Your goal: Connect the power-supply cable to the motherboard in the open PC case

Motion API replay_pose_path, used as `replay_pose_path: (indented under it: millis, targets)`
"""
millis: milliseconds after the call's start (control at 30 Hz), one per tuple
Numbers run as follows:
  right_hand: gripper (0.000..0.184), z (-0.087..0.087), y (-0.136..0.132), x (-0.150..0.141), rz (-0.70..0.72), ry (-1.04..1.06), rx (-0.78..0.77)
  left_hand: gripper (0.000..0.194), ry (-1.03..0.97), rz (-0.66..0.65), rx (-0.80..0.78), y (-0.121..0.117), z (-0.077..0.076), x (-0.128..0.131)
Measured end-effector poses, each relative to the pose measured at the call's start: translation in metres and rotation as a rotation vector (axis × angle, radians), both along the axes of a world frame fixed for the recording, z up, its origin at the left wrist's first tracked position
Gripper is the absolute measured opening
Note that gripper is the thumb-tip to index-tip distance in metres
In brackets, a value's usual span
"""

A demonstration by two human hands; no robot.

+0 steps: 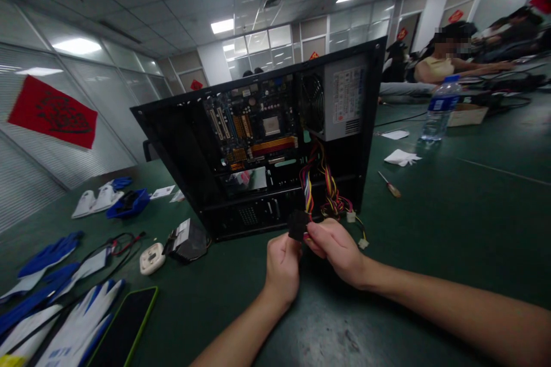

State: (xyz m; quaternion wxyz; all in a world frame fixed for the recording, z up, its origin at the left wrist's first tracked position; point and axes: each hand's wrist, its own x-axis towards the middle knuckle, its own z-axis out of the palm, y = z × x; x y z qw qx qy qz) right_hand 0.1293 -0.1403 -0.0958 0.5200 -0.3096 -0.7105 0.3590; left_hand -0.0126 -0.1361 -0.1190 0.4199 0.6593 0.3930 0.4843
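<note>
At the centre of the frame, just in front of the open computer case [189, 135], a small black piece [298, 225] sits at the lower end of a multicoloured cable bundle [307, 192]. Grip: both hands engaged. The left hand [282, 266] pinches the piece from below; the right hand [338, 249] has thumb and fingers closed at its right edge, where wires also show. Whether it is a plug or a wrapping cannot be told from where I stand. Handling, as judged: the piece should be light; the wires look soft and springy, apt to tug it aside. Best hold is on the body of the piece, sparing the thin wires any strain. The case, standing on the green table [439, 229], looks rigid and heavier, with a power supply [348, 100] at its upper right; take it by the outer edges, clear of the motherboard [253, 117], rated fragile.
</note>
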Motion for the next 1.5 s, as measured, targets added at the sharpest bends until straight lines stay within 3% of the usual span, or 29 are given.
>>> replay_pose_path:
  millis: [200,433,667,767,967,1133,1500]
  targets:
    - [0.067,0.009,0.001,0.001,-0.072,0.153,-0.274,0.061,-0.014,-0.028,-0.050,-0.003,0.002,0.004]
    - [0.066,0.013,0.013,0.005,-0.018,0.338,-0.362,0.055,-0.111,-0.073,-0.101,0.000,-0.006,0.007]
    - [0.064,0.018,0.022,0.007,0.091,0.670,-0.510,0.044,0.017,-0.161,0.146,-0.007,-0.003,0.002]
    - [0.063,0.022,0.024,0.009,0.093,0.744,-0.571,0.044,0.055,-0.169,0.129,-0.007,-0.004,0.002]
    - [0.062,0.022,0.026,0.010,0.077,0.780,-0.593,0.054,-0.023,-0.202,-0.021,-0.002,-0.003,0.004]
    - [0.063,0.020,0.027,0.009,0.082,0.773,-0.570,0.050,-0.082,-0.164,-0.093,0.002,-0.001,0.005]
    - [0.064,0.023,0.026,0.004,0.052,0.753,-0.516,0.047,-0.075,-0.038,-0.097,0.003,0.000,0.003]
